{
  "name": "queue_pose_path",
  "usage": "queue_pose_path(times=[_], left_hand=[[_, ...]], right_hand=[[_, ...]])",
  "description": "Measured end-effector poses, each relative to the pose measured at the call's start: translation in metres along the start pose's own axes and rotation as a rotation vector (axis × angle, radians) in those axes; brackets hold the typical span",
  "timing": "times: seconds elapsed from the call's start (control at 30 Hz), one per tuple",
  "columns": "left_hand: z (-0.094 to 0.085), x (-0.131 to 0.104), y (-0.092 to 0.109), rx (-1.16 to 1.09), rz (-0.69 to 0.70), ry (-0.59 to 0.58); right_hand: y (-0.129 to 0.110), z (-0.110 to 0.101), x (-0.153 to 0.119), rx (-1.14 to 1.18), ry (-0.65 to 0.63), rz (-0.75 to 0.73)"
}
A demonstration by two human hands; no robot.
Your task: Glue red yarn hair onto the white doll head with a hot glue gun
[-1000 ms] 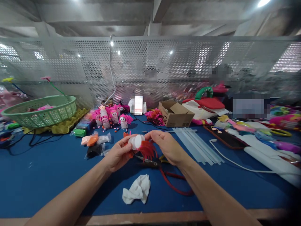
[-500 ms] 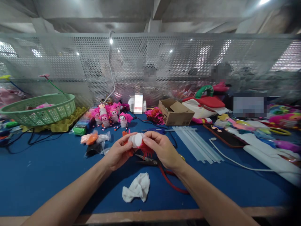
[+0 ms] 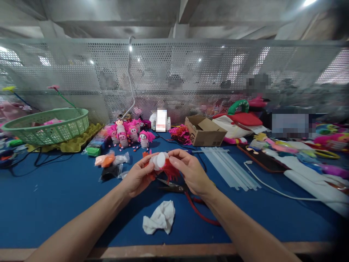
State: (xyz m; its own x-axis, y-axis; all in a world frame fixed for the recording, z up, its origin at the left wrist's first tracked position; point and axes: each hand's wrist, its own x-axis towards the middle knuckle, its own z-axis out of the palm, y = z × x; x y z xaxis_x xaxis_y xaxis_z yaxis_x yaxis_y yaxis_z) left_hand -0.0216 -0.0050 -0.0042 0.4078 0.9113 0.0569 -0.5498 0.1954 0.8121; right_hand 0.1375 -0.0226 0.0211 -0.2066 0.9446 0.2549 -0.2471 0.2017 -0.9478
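Observation:
My left hand (image 3: 137, 179) is closed on a small whitish plastic bottle (image 3: 156, 162), gripping it between thumb and fingers. A round white end (image 3: 161, 160) of the bottle faces me. Red yarn (image 3: 171, 172) hangs from its right side, where the thumb and fingers of my right hand (image 3: 194, 174) pinch; my fingers partly hide the yarn. Orange strands (image 3: 146, 154) show behind my left fingers. Under my hands lie scissors (image 3: 174, 187) with red handles, blades pointing left. A crumpled white tissue (image 3: 159, 217) rests on the blue table nearer to me.
Several pink-haired dolls (image 3: 133, 133) stand behind, near a green basket (image 3: 49, 127). Small plastic packets (image 3: 109, 160) lie left of my hands. Beyond my right hand are a cardboard box (image 3: 204, 131), translucent glue sticks (image 3: 229, 167) and a white cable (image 3: 272, 191).
My right fingers have lifted and loosened slightly at the bottle's right side, and more red yarn shows below them. The left hand keeps its grip. The whole view has shifted slightly.

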Motion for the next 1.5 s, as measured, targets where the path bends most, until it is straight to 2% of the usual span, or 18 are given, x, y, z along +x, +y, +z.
queue_pose_path(times=[0.17,0.3,0.37,0.43,0.5,0.53,0.6,0.7,0.83,1.03,1.17,1.23,1.33,1.4,1.5], left_hand=[[0.000,0.000,0.000,-0.018,-0.002,0.006],[-0.002,0.000,0.000,-0.004,-0.010,0.010],[-0.002,0.001,0.000,0.003,0.000,0.006],[-0.003,0.001,0.000,0.008,0.007,0.001],[-0.003,0.001,-0.001,0.003,0.003,-0.003],[-0.002,0.001,-0.001,-0.003,0.001,-0.004],[-0.002,0.000,0.000,-0.018,-0.001,-0.009],[-0.001,0.001,0.000,-0.027,-0.007,-0.016],[0.000,0.001,0.001,-0.041,-0.004,-0.042],[0.001,0.001,0.001,-0.076,-0.017,-0.077],[0.000,0.001,0.001,-0.086,-0.031,-0.079],[-0.001,0.001,0.000,-0.089,-0.026,-0.073],[0.000,0.001,0.000,-0.073,-0.025,-0.061],[0.002,0.001,0.001,-0.067,-0.027,-0.058],[0.004,0.000,0.001,-0.062,-0.021,-0.054]], right_hand=[[-0.001,0.000,0.000,-0.020,-0.022,0.042],[-0.001,0.000,-0.002,-0.184,-0.019,-0.033],[-0.002,0.000,-0.002,-0.370,0.071,-0.193],[-0.003,0.000,-0.003,-0.554,0.196,-0.442],[-0.004,0.000,-0.004,-0.660,0.265,-0.667],[-0.005,0.000,-0.005,-0.681,0.265,-0.737],[-0.006,0.000,-0.006,-0.690,0.240,-0.769],[-0.007,0.000,-0.007,-0.655,0.225,-0.690],[-0.006,-0.002,-0.004,-0.535,0.276,-0.568],[0.000,-0.009,0.003,-0.244,0.200,-0.237],[0.000,-0.009,0.004,-0.191,0.216,-0.181],[-0.001,-0.007,0.003,-0.141,0.175,-0.125],[-0.004,-0.004,0.001,-0.090,0.029,-0.024],[-0.004,-0.003,0.000,-0.108,-0.047,-0.007],[-0.002,-0.002,-0.001,-0.153,-0.058,-0.031]])
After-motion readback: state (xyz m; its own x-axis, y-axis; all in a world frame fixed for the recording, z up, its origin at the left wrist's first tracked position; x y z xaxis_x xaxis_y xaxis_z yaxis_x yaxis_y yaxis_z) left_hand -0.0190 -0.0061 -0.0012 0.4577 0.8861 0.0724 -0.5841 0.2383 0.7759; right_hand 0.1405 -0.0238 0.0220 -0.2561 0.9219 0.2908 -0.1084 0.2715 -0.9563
